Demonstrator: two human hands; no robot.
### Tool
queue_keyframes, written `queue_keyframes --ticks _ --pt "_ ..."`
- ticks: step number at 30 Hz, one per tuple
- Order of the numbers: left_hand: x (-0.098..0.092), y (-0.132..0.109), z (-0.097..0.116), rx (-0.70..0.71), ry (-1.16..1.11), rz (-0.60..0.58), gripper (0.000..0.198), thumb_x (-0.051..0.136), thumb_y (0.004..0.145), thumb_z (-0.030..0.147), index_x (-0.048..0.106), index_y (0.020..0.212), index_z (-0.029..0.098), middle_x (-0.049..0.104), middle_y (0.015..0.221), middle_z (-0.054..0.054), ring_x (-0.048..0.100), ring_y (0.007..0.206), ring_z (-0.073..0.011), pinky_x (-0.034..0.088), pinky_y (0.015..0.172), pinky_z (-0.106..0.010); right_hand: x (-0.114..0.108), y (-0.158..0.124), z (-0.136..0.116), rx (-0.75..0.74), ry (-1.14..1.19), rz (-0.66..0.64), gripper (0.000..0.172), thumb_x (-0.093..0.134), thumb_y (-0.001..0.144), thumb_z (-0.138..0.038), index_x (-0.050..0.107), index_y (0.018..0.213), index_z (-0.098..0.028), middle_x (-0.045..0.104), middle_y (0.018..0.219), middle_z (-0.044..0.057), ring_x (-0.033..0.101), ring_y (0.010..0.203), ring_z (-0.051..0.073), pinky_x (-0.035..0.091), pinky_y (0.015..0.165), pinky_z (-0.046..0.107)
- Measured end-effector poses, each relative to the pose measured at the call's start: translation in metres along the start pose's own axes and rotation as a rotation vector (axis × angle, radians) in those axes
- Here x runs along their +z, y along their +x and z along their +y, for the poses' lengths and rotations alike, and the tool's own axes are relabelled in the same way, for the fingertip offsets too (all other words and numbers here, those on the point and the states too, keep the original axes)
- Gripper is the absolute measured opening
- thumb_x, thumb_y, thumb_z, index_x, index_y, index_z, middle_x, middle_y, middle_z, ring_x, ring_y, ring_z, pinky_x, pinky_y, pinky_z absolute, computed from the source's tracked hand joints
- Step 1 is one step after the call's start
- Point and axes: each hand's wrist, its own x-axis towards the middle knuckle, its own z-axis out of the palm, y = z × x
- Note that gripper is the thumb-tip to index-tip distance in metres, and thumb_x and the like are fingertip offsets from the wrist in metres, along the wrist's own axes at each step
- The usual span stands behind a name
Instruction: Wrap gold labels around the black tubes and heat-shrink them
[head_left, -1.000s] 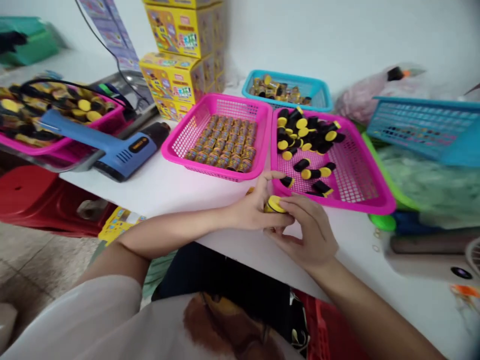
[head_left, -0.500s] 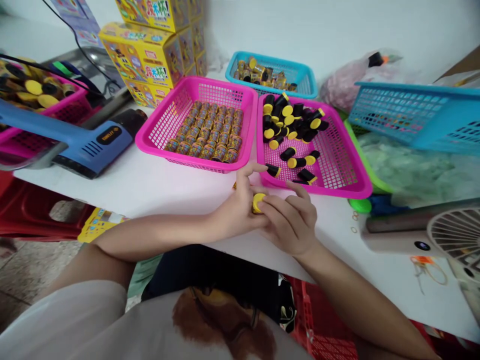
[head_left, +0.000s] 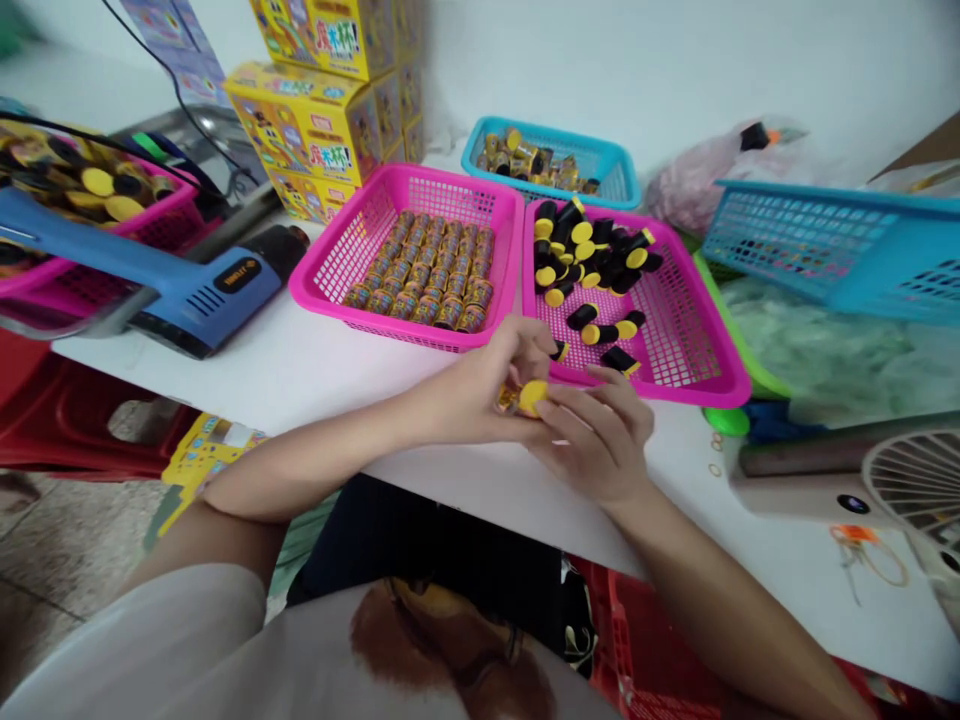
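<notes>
Both of my hands meet just in front of the pink baskets. My right hand point(head_left: 600, 435) pinches a small yellow-capped piece point(head_left: 534, 397) between thumb and fingers; its body is hidden by the hands. Curled beside it, my left hand point(head_left: 499, 385) has a shiny gold printed sleeve point(head_left: 508, 399) between its fingers, close against the yellow cap. Whether the sleeve is around the piece I cannot tell. Behind my right hand, a pink basket point(head_left: 720, 385) bears loose black cylinders with yellow caps point(head_left: 592, 335). To its left, another pink basket point(head_left: 315, 285) contains rows of gold-printed cylinders point(head_left: 427, 265).
A blue heat gun point(head_left: 210, 295) lies at left before a third pink basket point(head_left: 161, 215) of pieces. Yellow boxes point(head_left: 300, 125) are stacked behind. Blue baskets point(head_left: 607, 185) stand at the back and right. A fan point(head_left: 862, 480) lies on the right of the white table point(head_left: 360, 385).
The gold sleeve now shows between my left fingers, next to the yellow cap. My left fingers have curled in more. The whole view has shifted slightly.
</notes>
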Motion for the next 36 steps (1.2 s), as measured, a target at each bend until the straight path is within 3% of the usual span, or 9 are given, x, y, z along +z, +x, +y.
queue_keyframes --ticks 4,7,12,15,20,24,29,32,36 --pt "-0.042 0.006 0.028 -0.147 0.281 0.077 0.016 0.075 0.086 0.027 0.065 0.095 0.018 0.072 0.096 -0.003 0.068 0.084 -0.0134 0.055 0.078 -0.026 -0.008 0.016 0.030 0.127 -0.129 -0.016 0.045 0.082 0.086 -0.041 0.065 0.125 -0.027 0.073 0.117 0.009 0.067 0.108 0.026 0.058 0.095 0.043" --pt "-0.086 0.023 0.033 -0.327 0.497 0.141 0.023 0.081 0.080 0.032 0.074 0.096 0.017 0.074 0.085 0.000 0.066 0.076 -0.0141 0.052 0.075 -0.027 -0.010 0.031 0.076 0.411 -0.031 -0.278 0.027 0.065 0.095 -0.039 0.071 0.116 -0.024 0.076 0.107 0.010 0.071 0.100 0.027 0.056 0.091 0.045" --pt "-0.134 0.072 -0.014 -0.511 0.813 0.163 0.020 0.083 0.079 0.036 0.080 0.091 0.020 0.074 0.077 -0.001 0.065 0.078 -0.0181 0.048 0.078 -0.031 0.029 0.048 0.134 0.543 0.360 -1.002 0.035 0.071 0.085 -0.043 0.076 0.115 -0.026 0.079 0.112 0.007 0.074 0.092 0.026 0.060 0.083 0.041" --pt "-0.133 0.090 -0.042 -0.657 0.853 0.048 0.022 0.079 0.083 0.037 0.081 0.095 0.018 0.075 0.076 -0.003 0.065 0.074 -0.0181 0.048 0.074 -0.029 0.055 0.049 0.138 0.509 0.404 -1.135 0.026 0.078 0.072 -0.025 0.079 0.098 -0.027 0.081 0.095 0.003 0.074 0.080 0.023 0.059 0.074 0.037" --pt "-0.121 0.093 -0.057 -0.824 0.912 -0.175 0.037 0.081 0.083 0.044 0.082 0.103 0.013 0.076 0.076 -0.005 0.069 0.077 -0.0206 0.049 0.079 -0.027 0.044 0.044 0.129 0.528 0.379 -1.000 0.027 0.074 0.077 -0.027 0.078 0.104 -0.026 0.078 0.087 0.002 0.069 0.072 0.019 0.055 0.066 0.033" --pt "-0.117 0.089 -0.053 -0.771 0.941 -0.197 0.036 0.073 0.091 0.036 0.078 0.119 0.013 0.079 0.101 -0.009 0.072 0.100 -0.0247 0.051 0.092 -0.031 0.013 0.029 0.115 0.733 0.310 -0.627 0.041 0.073 0.083 -0.041 0.075 0.120 -0.023 0.076 0.088 0.004 0.069 0.073 0.020 0.057 0.068 0.035" --pt "-0.093 0.056 -0.024 -0.190 1.095 -0.025 0.039 0.055 0.104 0.030 0.066 0.139 0.016 0.071 0.135 -0.015 0.066 0.126 -0.0273 0.051 0.108 -0.041 -0.007 0.005 0.088 0.799 0.182 -0.271 0.049 0.074 0.085 -0.042 0.071 0.129 -0.021 0.076 0.109 0.011 0.071 0.084 0.023 0.061 0.075 0.041" --pt "-0.059 0.016 -0.011 0.162 1.064 -0.387 0.037 0.042 0.109 0.020 0.067 0.136 0.018 0.074 0.134 -0.011 0.071 0.122 -0.0202 0.055 0.107 -0.034 -0.011 -0.002 0.079 0.736 0.162 -0.230 0.046 0.073 0.086 -0.041 0.071 0.127 -0.021 0.076 0.108 0.012 0.072 0.088 0.025 0.062 0.076 0.042" --pt "-0.018 -0.027 -0.023 0.159 1.227 -0.583 0.038 0.046 0.105 0.006 0.067 0.136 0.011 0.072 0.139 -0.017 0.070 0.129 -0.0225 0.057 0.112 -0.036 -0.010 -0.002 0.077 0.681 0.164 -0.232 0.042 0.071 0.087 -0.039 0.071 0.126 -0.023 0.076 0.109 0.011 0.073 0.088 0.024 0.063 0.076 0.041"
